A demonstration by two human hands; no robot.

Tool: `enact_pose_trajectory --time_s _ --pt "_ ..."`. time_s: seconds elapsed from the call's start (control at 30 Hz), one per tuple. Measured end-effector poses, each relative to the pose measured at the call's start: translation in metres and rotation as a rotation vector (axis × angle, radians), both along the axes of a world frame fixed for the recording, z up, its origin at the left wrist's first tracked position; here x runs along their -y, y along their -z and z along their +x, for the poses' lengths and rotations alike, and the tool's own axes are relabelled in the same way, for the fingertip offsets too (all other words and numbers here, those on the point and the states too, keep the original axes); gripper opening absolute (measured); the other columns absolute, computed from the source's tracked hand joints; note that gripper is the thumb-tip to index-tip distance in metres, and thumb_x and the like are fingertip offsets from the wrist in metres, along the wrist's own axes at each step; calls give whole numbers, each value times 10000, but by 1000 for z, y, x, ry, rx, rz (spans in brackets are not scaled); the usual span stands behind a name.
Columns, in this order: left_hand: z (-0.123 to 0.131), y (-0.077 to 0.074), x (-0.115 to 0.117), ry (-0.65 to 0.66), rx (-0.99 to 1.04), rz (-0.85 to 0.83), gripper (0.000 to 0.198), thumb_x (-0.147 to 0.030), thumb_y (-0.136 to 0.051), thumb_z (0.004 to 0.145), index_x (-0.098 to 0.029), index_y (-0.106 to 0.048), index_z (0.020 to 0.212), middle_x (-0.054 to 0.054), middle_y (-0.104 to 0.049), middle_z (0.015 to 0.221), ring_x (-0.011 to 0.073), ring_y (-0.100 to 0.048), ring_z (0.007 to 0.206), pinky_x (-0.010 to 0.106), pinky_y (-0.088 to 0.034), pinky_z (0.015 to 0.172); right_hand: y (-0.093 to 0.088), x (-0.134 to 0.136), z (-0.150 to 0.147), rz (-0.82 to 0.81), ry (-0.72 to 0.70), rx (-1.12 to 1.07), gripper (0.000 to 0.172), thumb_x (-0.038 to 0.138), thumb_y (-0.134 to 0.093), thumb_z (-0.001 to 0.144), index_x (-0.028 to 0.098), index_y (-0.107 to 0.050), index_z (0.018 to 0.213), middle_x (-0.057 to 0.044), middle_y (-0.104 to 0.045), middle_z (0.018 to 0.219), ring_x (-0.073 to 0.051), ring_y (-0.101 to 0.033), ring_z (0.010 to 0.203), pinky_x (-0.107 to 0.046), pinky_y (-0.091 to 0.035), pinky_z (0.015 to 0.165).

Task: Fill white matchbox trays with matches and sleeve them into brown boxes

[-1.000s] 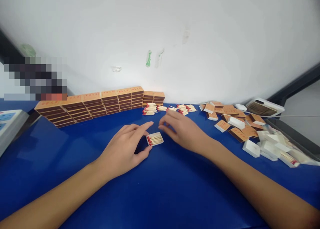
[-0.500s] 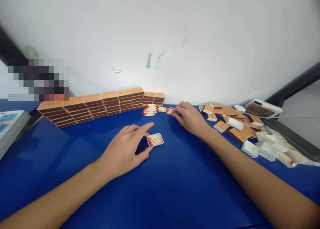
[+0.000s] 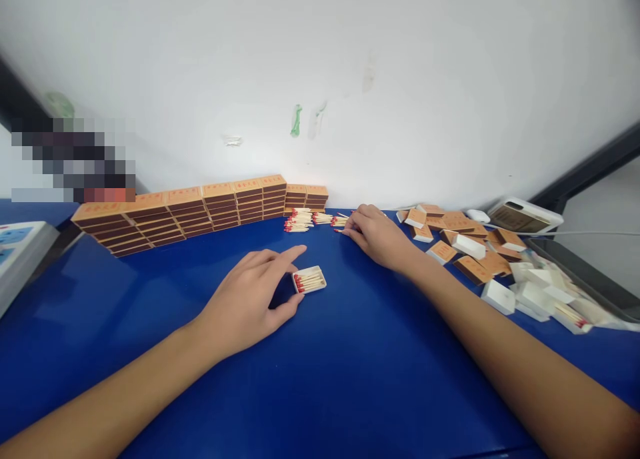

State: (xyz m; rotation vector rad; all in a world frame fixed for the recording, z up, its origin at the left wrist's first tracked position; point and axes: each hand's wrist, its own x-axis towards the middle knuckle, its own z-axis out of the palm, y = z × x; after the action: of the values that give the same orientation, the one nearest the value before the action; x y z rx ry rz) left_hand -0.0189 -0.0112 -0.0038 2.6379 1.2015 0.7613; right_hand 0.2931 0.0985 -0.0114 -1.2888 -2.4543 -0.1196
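A small white matchbox tray [image 3: 323, 286] with several red-headed matches [image 3: 310, 280] in it lies on the blue table. My left hand [image 3: 250, 295] steadies its left end between the thumb and the bent fingers, while the index finger stretches out above it. Farther back, my right hand [image 3: 373, 232] has thumb and fingers pinched together low over the table. A match [image 3: 338, 231] pokes out at its fingertips, red head to the left. Beside these fingers runs a row of loose matches [image 3: 299, 220] in small heaps; the hand covers its right end.
Stacked matchboxes [image 3: 220, 209] form a long wall along the back left. To the right lie scattered box sleeves [image 3: 474, 269] and white trays [image 3: 499, 297], one with matches. A white phone-like device [image 3: 525, 214], a cable and a dark tray [image 3: 590, 279] sit beyond. A white wall closes the back.
My right fingers have shifted slightly, and a match's red head now shows at their tips. The left hand and the tray keep their places; the view has moved a little.
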Motion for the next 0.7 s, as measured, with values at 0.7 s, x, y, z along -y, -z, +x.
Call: enact_pose_trajectory --time_s 0.7 --pt "1 1 -2 -3 -23 40 668 -285 -676 979 -230 -385 1577 53 -751 1159 268 -665 1128 469 -527 1019 -25 78 -74 199 -338 174 225 167 -492 1081 143 -669 943 -121 -630 942 -253 -537 882 -395 -505 792"
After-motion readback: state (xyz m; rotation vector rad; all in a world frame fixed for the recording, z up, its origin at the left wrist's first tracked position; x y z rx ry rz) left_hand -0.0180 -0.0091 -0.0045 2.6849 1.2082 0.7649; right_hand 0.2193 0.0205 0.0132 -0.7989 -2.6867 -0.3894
